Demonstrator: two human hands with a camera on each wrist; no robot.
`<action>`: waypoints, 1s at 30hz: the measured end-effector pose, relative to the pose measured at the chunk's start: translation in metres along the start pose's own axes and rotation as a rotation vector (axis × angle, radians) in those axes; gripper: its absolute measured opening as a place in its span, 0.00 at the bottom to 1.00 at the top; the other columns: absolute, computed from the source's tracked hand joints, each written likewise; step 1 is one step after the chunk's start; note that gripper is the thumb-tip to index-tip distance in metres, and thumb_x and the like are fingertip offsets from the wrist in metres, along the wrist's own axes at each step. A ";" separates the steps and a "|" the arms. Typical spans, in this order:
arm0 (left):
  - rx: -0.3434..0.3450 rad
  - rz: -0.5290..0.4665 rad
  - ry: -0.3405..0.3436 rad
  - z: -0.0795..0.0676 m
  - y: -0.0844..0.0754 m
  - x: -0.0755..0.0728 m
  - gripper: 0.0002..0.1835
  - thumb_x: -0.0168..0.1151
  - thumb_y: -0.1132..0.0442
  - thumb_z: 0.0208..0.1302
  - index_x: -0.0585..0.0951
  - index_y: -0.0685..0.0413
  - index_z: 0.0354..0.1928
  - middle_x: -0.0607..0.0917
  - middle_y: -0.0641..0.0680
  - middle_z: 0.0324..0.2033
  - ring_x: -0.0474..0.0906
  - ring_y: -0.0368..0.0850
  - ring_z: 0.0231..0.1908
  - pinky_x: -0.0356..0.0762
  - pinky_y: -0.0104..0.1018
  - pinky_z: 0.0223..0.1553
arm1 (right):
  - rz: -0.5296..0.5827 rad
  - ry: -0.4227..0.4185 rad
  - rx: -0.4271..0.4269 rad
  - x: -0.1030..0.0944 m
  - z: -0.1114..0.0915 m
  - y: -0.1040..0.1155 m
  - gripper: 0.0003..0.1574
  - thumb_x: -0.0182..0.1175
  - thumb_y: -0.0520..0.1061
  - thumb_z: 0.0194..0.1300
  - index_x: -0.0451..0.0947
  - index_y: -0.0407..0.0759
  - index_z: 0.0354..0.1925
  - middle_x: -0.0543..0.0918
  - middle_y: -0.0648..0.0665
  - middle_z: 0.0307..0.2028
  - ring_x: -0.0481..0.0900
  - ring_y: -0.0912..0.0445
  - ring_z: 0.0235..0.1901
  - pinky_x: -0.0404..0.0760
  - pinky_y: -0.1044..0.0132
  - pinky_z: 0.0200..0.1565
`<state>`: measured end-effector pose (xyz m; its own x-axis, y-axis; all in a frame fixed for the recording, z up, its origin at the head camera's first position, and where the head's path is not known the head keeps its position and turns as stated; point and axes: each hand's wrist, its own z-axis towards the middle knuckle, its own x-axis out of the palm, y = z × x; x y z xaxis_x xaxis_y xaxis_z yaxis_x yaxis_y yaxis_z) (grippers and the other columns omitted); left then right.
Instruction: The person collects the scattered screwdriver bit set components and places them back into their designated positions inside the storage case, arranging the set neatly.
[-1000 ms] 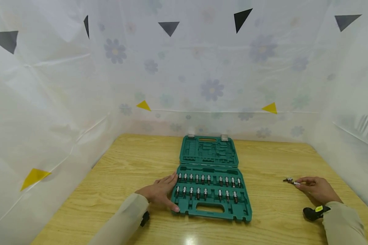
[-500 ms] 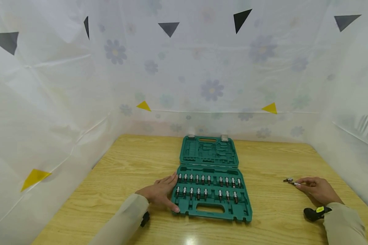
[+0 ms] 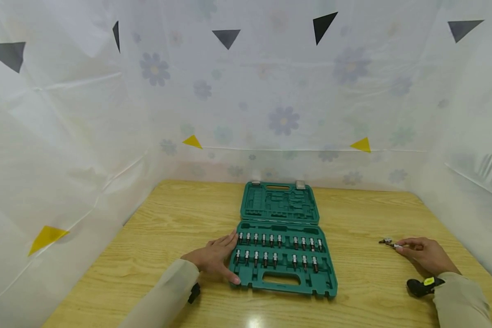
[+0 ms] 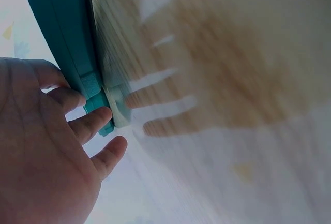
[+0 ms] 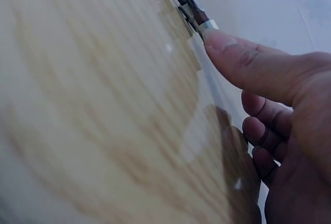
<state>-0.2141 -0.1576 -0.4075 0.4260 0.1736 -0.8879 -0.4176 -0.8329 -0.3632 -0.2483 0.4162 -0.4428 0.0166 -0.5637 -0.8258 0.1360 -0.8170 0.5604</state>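
Note:
A green plastic case (image 3: 250, 275) lies open on the wooden table, its lid (image 3: 317, 212) folded back. Two rows of silver bit sockets with dark tips stand in its near half. My left hand (image 3: 215, 257) rests along the case's left side, thumb on the near left corner. In the left wrist view its extended fingers (image 4: 93, 123) touch the case's side wall. Over to the right, my right hand (image 3: 428, 255) pinches a bit socket (image 3: 395, 246) between thumb and fingers, low over the table. Another bit socket (image 3: 386, 240) lies just beyond it.
The wooden table (image 3: 180, 205) extends on both sides of the case. White patterned sheeting (image 3: 246, 100) encloses the back and sides. A black wrist camera (image 3: 420, 287) hangs beneath my right wrist, close to the tabletop.

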 end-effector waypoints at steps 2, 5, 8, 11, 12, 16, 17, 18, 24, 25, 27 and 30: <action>0.001 -0.003 0.000 0.000 0.000 0.000 0.63 0.61 0.29 0.42 0.39 0.53 0.71 0.37 0.52 0.71 0.37 0.50 0.69 0.41 0.55 0.64 | 0.003 -0.001 -0.004 0.000 0.000 -0.001 0.28 0.54 0.57 0.63 0.76 0.36 0.49 0.78 0.35 0.44 0.73 0.62 0.31 0.74 0.55 0.33; 0.003 -0.002 0.002 -0.001 0.000 0.000 0.63 0.61 0.30 0.42 0.39 0.54 0.71 0.37 0.52 0.71 0.37 0.51 0.69 0.41 0.55 0.64 | 0.014 0.002 -0.013 0.000 0.000 -0.002 0.27 0.54 0.56 0.63 0.76 0.36 0.49 0.78 0.35 0.44 0.73 0.66 0.30 0.75 0.55 0.34; 0.001 0.005 0.004 0.000 -0.001 0.000 0.63 0.60 0.29 0.42 0.39 0.54 0.71 0.37 0.52 0.71 0.37 0.51 0.69 0.41 0.55 0.64 | 0.021 0.005 -0.025 -0.001 0.001 -0.003 0.26 0.55 0.55 0.63 0.76 0.36 0.49 0.77 0.34 0.46 0.72 0.69 0.31 0.75 0.54 0.35; -0.003 0.009 0.004 0.000 0.000 0.000 0.63 0.60 0.29 0.42 0.39 0.54 0.71 0.37 0.52 0.71 0.37 0.51 0.69 0.42 0.55 0.64 | 0.034 0.008 -0.029 -0.002 0.001 -0.003 0.26 0.55 0.55 0.64 0.76 0.36 0.49 0.77 0.33 0.47 0.71 0.71 0.32 0.75 0.52 0.36; -0.005 0.009 0.005 0.000 0.000 0.000 0.63 0.60 0.29 0.42 0.39 0.54 0.71 0.37 0.52 0.71 0.37 0.51 0.69 0.42 0.55 0.64 | 0.037 0.007 -0.030 -0.002 0.001 -0.002 0.26 0.55 0.55 0.64 0.76 0.36 0.49 0.76 0.33 0.48 0.71 0.72 0.32 0.75 0.52 0.37; -0.007 0.005 0.002 0.000 0.000 0.000 0.64 0.60 0.29 0.42 0.39 0.53 0.71 0.37 0.52 0.71 0.37 0.51 0.69 0.41 0.55 0.64 | 0.049 0.003 -0.026 -0.002 0.001 -0.001 0.26 0.55 0.55 0.63 0.76 0.36 0.49 0.76 0.34 0.48 0.70 0.72 0.33 0.75 0.51 0.37; -0.007 0.004 0.002 0.000 0.000 0.000 0.64 0.60 0.29 0.42 0.39 0.53 0.71 0.37 0.52 0.71 0.37 0.51 0.69 0.41 0.55 0.64 | 0.046 0.001 -0.028 -0.002 0.001 0.000 0.26 0.55 0.55 0.64 0.76 0.36 0.49 0.76 0.34 0.47 0.70 0.71 0.32 0.75 0.51 0.37; -0.007 0.005 0.001 -0.001 0.000 0.000 0.64 0.60 0.29 0.42 0.39 0.53 0.71 0.38 0.52 0.71 0.37 0.51 0.69 0.42 0.55 0.64 | 0.038 -0.001 -0.036 -0.002 0.001 0.000 0.26 0.54 0.55 0.64 0.76 0.36 0.49 0.75 0.34 0.48 0.70 0.70 0.33 0.74 0.51 0.37; -0.007 0.009 0.003 -0.001 0.000 0.001 0.63 0.60 0.29 0.42 0.39 0.53 0.71 0.38 0.52 0.71 0.37 0.51 0.69 0.42 0.55 0.64 | -0.009 -0.022 -0.081 -0.004 0.004 0.006 0.26 0.51 0.56 0.66 0.76 0.37 0.50 0.70 0.29 0.52 0.72 0.48 0.41 0.72 0.51 0.35; -0.007 0.010 0.004 -0.001 0.000 0.001 0.63 0.60 0.29 0.42 0.39 0.53 0.71 0.38 0.52 0.71 0.37 0.51 0.69 0.42 0.55 0.64 | -0.013 -0.031 -0.082 -0.004 0.004 0.007 0.26 0.51 0.57 0.66 0.76 0.37 0.50 0.70 0.30 0.51 0.71 0.46 0.42 0.72 0.52 0.34; -0.007 0.010 0.005 0.000 0.000 0.001 0.63 0.60 0.29 0.42 0.39 0.53 0.71 0.38 0.52 0.71 0.37 0.51 0.69 0.42 0.54 0.64 | -0.015 -0.043 -0.096 -0.004 0.005 0.010 0.25 0.51 0.56 0.66 0.76 0.38 0.49 0.70 0.31 0.51 0.69 0.46 0.42 0.71 0.53 0.34; -0.006 0.006 0.008 0.000 0.001 0.000 0.63 0.60 0.29 0.43 0.39 0.53 0.71 0.37 0.52 0.71 0.37 0.51 0.69 0.41 0.54 0.64 | -0.010 -0.063 -0.120 -0.005 0.006 0.014 0.22 0.53 0.55 0.65 0.77 0.40 0.48 0.71 0.36 0.49 0.67 0.58 0.40 0.70 0.57 0.33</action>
<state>-0.2138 -0.1582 -0.4079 0.4296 0.1645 -0.8879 -0.4153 -0.8371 -0.3561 -0.2529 0.4068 -0.4303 -0.0469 -0.5653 -0.8235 0.2534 -0.8042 0.5376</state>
